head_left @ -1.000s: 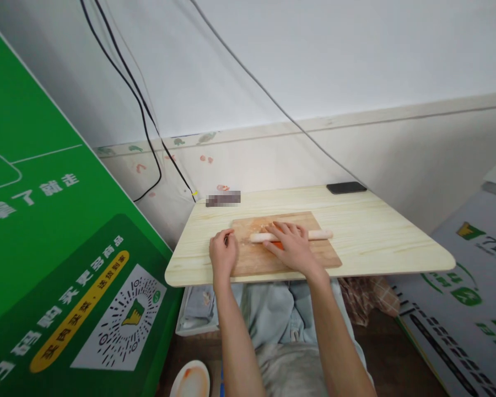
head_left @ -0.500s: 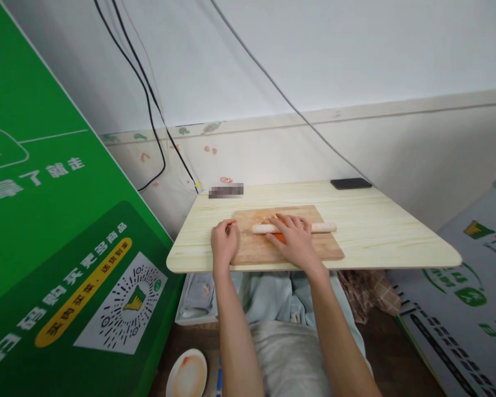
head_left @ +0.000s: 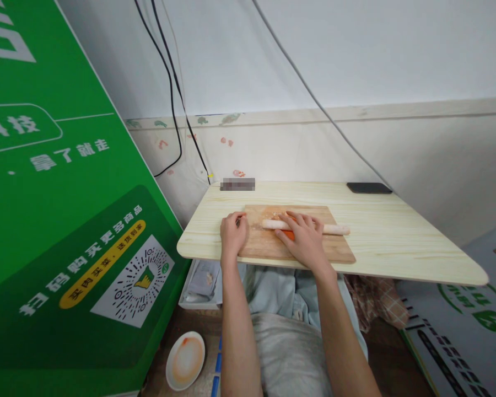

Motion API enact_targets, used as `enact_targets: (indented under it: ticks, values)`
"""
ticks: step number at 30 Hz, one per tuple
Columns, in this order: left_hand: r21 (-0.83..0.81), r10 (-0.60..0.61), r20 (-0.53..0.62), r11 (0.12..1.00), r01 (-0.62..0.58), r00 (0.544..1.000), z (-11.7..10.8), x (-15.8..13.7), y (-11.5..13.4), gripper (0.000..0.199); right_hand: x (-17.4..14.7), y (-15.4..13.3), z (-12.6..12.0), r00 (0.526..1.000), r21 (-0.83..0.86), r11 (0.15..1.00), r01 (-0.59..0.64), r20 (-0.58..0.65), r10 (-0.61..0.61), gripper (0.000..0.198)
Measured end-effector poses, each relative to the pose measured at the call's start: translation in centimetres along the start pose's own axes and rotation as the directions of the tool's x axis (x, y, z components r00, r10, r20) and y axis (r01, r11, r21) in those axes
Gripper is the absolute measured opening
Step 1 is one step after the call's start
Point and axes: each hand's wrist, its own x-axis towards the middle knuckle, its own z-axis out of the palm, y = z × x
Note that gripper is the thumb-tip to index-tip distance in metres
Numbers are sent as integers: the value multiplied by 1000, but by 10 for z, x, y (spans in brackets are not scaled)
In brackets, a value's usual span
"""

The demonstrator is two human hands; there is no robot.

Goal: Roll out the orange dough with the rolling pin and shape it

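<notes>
A wooden cutting board point(head_left: 258, 248) lies on the small table close to its front edge. My left hand point(head_left: 233, 234) is closed at the board's left edge, with thumb and fingers curled there. Across the board rests a pale rolling pin point(head_left: 334, 229), its right end reaching past the board. My right hand point(head_left: 303, 237) lies over the pin's middle, fingers partly spread and bent across it. Beneath that hand and the pin shows a piece of something flat and orange point(head_left: 288, 234), mostly covered. Pale crumbs and an orange smear mark the board behind the pin.
The light wood-patterned table point(head_left: 417, 253) stands against the wall. A black phone point(head_left: 368, 188) lies at its back right, and a blurred-out dark item point(head_left: 237, 184) at its back left. Below left are a stained white plate point(head_left: 186, 361) and a white tray point(head_left: 200, 281). A green panel point(head_left: 78, 198) rises at left.
The whole view has shifted and tilted a little, so the table sits further right in it. Both hands keep nearly the same places on the board and rolling pin.
</notes>
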Motion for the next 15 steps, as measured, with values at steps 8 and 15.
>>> enact_targets:
  ticks: [8,15]
  values:
    - [0,-6,6,1000,6,1000,0,0,-2,27,0,-1,-1,1000,-11,1000,-11,8,11,47]
    - [-22,4,-5,1000,-4,1000,1,1,-2,26,1,0,4,1000,0,1000,-13,-17,13,44]
